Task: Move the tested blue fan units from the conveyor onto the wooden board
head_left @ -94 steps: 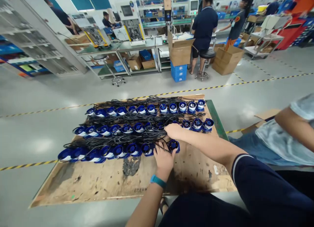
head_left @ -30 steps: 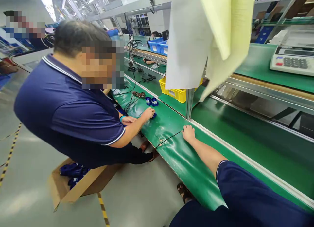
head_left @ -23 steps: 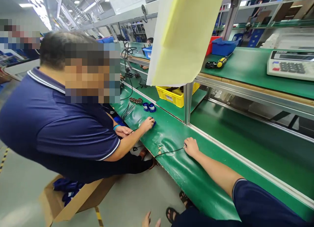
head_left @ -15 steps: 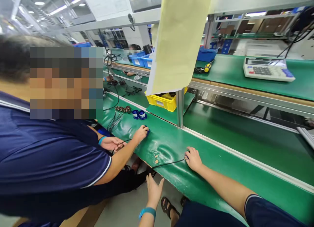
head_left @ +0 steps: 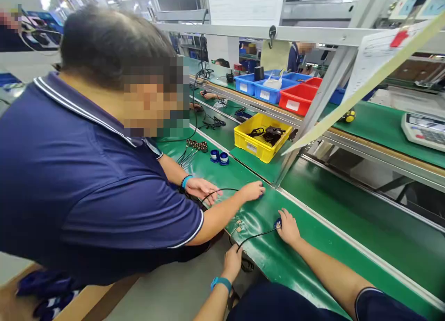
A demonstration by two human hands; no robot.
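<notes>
A co-worker (head_left: 111, 186) leans over the tabletop (head_left: 288, 265) on our left, one forearm laid across it ahead of our hands, while a metal post (head_left: 301, 135) rises at the back edge and hanging sheets (head_left: 373, 68) cut across the view on the right. Beyond the post, along the back edge, we see a yellow bin (head_left: 260, 152) with black coiled leads inside, and red bins (head_left: 301, 97) on the shelf above. Our right hand (head_left: 288, 226) has its fingers curled around a blue housing (head_left: 277, 223), which sits mostly under the fingertips, between the front and back edges. A black cable (head_left: 259, 234) runs from it to our left hand (head_left: 232, 263), whose fingers are pinched on the cable at the front edge; a loose coil hangs just below. We count one housing in our grip, one mostly hidden under the co-worker's hand (head_left: 252, 191), two loose blue housings (head_left: 219, 158) side by side near the back edge, one yellow bin and two red ones; the clustered brown round pieces (head_left: 197, 146) overlap too much to count.
</notes>
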